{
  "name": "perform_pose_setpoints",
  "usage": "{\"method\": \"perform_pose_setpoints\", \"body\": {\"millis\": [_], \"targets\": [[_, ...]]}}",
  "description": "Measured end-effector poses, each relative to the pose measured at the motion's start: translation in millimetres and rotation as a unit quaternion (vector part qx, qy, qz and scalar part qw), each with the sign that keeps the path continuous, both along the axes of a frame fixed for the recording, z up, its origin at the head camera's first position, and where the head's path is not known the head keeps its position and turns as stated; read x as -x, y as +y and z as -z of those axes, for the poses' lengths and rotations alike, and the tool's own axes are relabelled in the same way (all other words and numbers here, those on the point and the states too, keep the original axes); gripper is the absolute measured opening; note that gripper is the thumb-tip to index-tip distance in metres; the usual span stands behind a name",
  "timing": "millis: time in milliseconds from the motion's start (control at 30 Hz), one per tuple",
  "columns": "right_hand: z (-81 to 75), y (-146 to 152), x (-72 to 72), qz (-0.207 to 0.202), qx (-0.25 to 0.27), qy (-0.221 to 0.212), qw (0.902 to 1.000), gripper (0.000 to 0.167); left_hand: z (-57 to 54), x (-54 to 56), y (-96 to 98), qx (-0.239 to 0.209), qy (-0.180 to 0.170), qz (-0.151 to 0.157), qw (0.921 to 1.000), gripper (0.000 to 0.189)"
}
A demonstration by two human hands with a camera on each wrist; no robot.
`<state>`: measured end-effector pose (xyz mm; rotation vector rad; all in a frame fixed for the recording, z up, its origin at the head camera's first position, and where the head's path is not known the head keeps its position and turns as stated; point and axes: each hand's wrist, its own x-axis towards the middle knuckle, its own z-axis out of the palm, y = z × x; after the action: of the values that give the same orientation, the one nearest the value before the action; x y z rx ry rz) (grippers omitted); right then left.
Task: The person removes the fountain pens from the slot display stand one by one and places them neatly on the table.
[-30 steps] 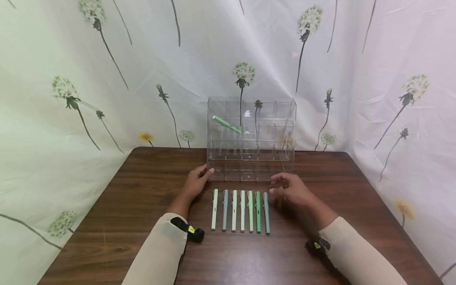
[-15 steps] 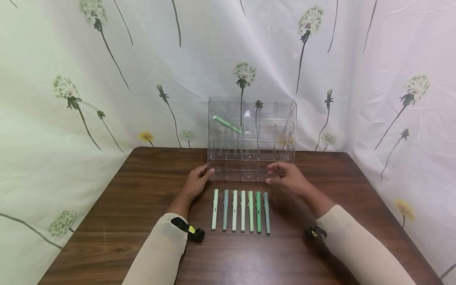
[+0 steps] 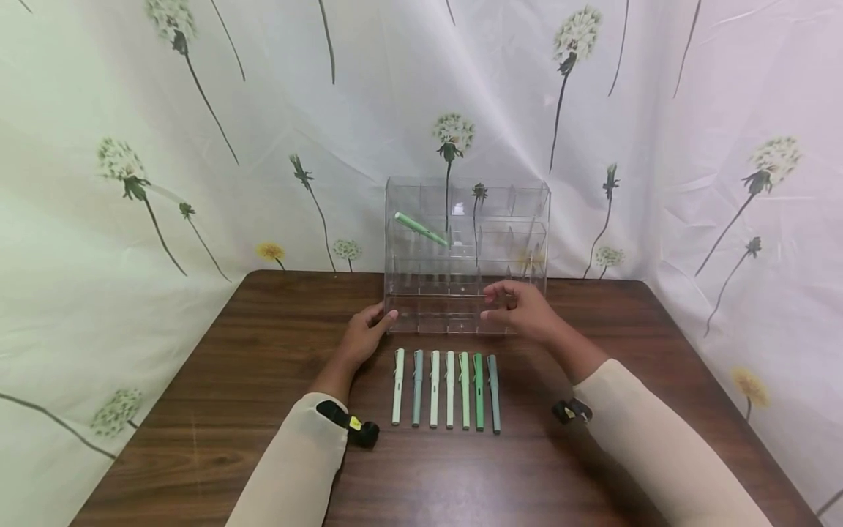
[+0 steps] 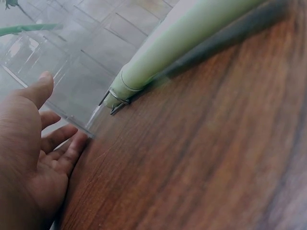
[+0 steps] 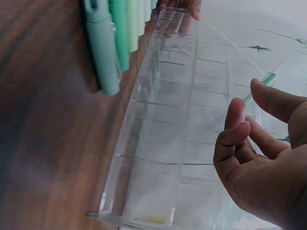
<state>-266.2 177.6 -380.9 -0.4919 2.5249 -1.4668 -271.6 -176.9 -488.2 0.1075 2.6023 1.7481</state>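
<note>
A clear acrylic tiered organizer (image 3: 464, 307) with divided compartments stands on the table. My left hand (image 3: 362, 337) rests at its lower left corner, thumb in front and fingers along the side; in the left wrist view the fingers lie straight beside the edge. My right hand (image 3: 530, 311) hovers before the organizer's lower right part, its fingers loosely bent and thumb apart, with nothing between them in the right wrist view. One light green pen (image 3: 421, 228) leans slanted in an upper left compartment. Several capped pens lie in a row before the organizer, from a pale pen (image 3: 398, 388) to a grey-blue pen (image 3: 494, 395).
The brown wood-grain table (image 3: 263, 410) has its back edge just behind the organizer. A white curtain (image 3: 342, 124) printed with dandelions hangs behind and at both sides. Black wrist cameras are strapped over both cream sleeves (image 3: 290, 454).
My right hand has moved forward and left, from beside the right end of the pen row to in front of the organizer. The left hand and the pens have stayed in place.
</note>
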Motion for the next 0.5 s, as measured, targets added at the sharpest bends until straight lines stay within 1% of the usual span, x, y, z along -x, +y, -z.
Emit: {"method": "perform_pose_setpoints", "body": {"millis": [200, 333, 500], "targets": [[-9.1, -7, 3.4, 0.004, -0.007, -0.004, 1.0, 0.048, -0.6, -0.8, 0.1, 0.005, -0.011, -0.001, 0.9999, 0.065], [-14.4, -12, 6.9, 0.005, -0.005, -0.003, 1.0, 0.049, -1.5, -0.9, 0.4, 0.006, -0.01, -0.004, 0.9999, 0.066], [-22.3, -20, 10.5, 0.015, -0.006, 0.003, 0.9999, 0.05, -2.0, -1.3, -0.1, 0.007, -0.009, 0.0, 0.9999, 0.066]]}}
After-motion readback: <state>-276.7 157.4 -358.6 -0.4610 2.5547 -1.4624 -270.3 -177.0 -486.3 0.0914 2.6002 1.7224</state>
